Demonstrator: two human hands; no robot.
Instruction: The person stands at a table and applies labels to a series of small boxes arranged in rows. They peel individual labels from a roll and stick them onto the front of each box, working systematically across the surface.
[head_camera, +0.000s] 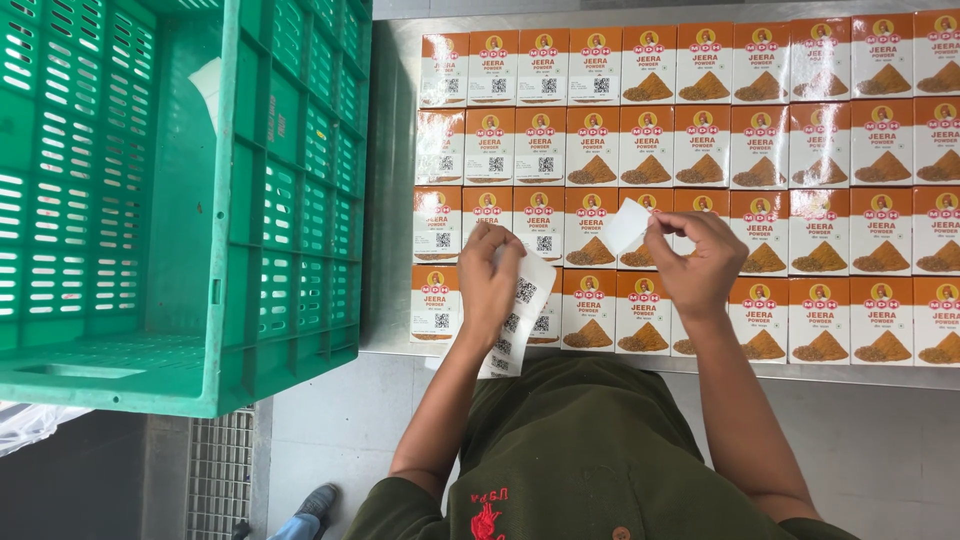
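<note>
Before us on the bench (395, 150), boxes (700, 130) lie in four touching rows reaching its right edge. A crate (250, 200) stands at the left edge (overhanging the near edge). Our hands hover over the near rows.

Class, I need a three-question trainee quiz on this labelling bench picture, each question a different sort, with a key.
1. True or false: the right hand pinches a single white sticker.
2. What does the left hand hold? A) a strip of stickers B) a knife C) a cup
3. Fill in: the green crate stands to the ____ of the orange and white boxes.

Key: 1 true; 2 A; 3 left.
</note>
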